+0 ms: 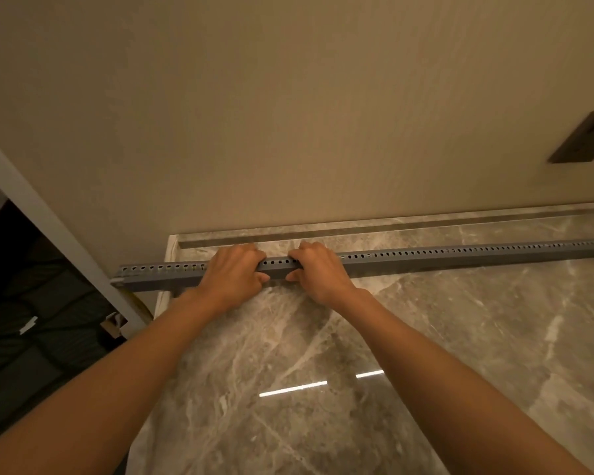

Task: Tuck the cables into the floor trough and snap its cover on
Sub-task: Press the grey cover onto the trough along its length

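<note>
A long grey plastic trough [426, 260] with a row of slots along its far side lies on the marble floor, parallel to the wall. My left hand [235, 272] and my right hand [318, 270] sit side by side on it, fingers curled over the top and thumbs against the near face. A short stretch of trough shows between the two hands. The trough's left end [127, 279] pokes past the floor's edge, where a pale cable tip sticks out. I cannot tell whether the cover is on.
The beige wall [288, 114] rises just behind the trough, with a marble skirting strip [357, 231] at its foot. A dark socket plate [583, 138] hangs on the wall at right. A white door frame [59, 234] and dark clutter lie at left.
</note>
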